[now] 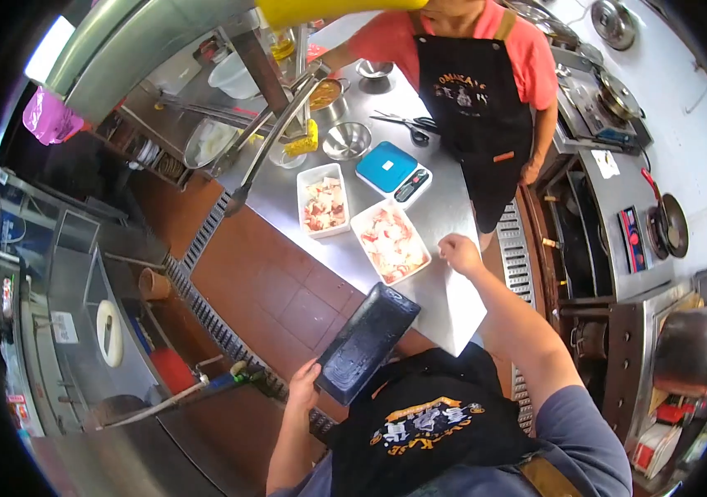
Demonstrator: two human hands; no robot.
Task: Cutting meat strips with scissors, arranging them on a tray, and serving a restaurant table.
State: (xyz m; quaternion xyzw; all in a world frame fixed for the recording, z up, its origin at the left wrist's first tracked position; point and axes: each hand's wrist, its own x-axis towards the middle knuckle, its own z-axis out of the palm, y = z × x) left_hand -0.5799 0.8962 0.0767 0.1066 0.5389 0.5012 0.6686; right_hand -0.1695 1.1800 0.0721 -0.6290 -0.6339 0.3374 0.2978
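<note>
My left hand (305, 385) grips the near end of a black rectangular tray (367, 345), which is tilted beside the table corner. Over the right part of the steel table (446, 292) is my right hand (459, 253), fingers curled; whether something small is between them I cannot tell. Near it stands a white plastic container (391, 243) of sliced pale and reddish meat. A second white container (324, 202) of meat pieces is farther left. Behind them lies a kitchen scale (387, 168) with a blue top.
Across the table stands a co-worker in a black apron (474, 105). Steel bowls (346, 141), black-handled scissors (419, 133) and a pot of orange-brown food (327, 102) are at the far end. Metal bars (273, 136) hang above the left side. A floor drain grate (217, 341) runs at left.
</note>
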